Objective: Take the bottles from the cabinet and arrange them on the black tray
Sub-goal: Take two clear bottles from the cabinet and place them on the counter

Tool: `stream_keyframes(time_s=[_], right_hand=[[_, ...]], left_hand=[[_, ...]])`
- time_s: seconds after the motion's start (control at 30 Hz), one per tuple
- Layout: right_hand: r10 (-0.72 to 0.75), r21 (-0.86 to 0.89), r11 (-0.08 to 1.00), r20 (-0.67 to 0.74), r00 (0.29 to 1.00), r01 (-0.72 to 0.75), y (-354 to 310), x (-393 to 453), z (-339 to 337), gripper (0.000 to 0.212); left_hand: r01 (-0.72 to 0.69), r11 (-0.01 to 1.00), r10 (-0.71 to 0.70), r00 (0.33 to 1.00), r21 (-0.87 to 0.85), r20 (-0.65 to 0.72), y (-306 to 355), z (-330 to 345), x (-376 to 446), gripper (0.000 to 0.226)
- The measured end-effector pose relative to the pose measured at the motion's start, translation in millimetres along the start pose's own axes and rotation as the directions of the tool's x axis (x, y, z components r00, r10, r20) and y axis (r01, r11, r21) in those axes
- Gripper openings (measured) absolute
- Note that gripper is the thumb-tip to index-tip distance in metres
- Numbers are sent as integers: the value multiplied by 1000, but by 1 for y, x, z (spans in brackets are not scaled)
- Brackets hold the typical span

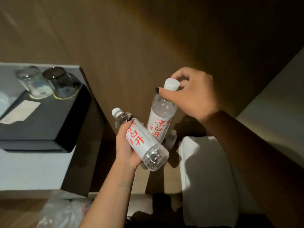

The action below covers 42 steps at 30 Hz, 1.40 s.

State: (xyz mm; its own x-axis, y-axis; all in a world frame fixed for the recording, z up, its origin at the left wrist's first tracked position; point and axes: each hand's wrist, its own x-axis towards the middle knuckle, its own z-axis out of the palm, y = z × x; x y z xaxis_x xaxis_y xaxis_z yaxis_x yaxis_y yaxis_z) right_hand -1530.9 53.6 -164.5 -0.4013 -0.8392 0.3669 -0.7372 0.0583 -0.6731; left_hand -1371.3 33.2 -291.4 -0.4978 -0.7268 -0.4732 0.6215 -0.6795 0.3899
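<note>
Clear bottles (140, 138) — white caps, white labels with red characters — beside a black tray (49, 122).

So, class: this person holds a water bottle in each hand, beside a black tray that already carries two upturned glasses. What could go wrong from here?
1. The right hand pinches its clear plastic bottle with red lettering only near the white cap, so it may swing or slip.
2. The left hand holds a second, tilted bottle close by; they might knock together.
3. Two upturned glasses stand at the black tray's far edge; a bottle could topple them.

Clear glossy plastic bottles (143, 140), matt black tray (54, 125), seemingly wood-grain wall (148, 38).
</note>
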Motion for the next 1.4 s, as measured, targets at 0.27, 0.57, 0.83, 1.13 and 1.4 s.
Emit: stream_keyframes(time_s=[0.27, 0.57, 0.83, 1.13, 1.4], right_hand=[[-254, -42, 967, -126, 959, 251, -114, -2, -17, 40], [5, 657, 733, 254, 967, -176, -168, -72, 85, 59], [140, 715, 527, 461, 876, -460, -256, -147, 190, 28], [58, 495, 558, 778, 626, -666, -351, -210, 307, 32], [59, 230, 614, 941, 334, -755, -405, -249, 416, 50]], left_hand=[[-141, 982, 149, 987, -127, 59, 43, 25, -74, 19], [-243, 970, 238, 963, 23, 123, 122, -18, -155, 19], [-134, 983, 143, 987, 126, -72, 225, -134, -255, 18], [-277, 961, 253, 834, 25, -491, 313, -265, -354, 22], [-319, 948, 280, 837, -3, -470, 371, -355, -369, 29]])
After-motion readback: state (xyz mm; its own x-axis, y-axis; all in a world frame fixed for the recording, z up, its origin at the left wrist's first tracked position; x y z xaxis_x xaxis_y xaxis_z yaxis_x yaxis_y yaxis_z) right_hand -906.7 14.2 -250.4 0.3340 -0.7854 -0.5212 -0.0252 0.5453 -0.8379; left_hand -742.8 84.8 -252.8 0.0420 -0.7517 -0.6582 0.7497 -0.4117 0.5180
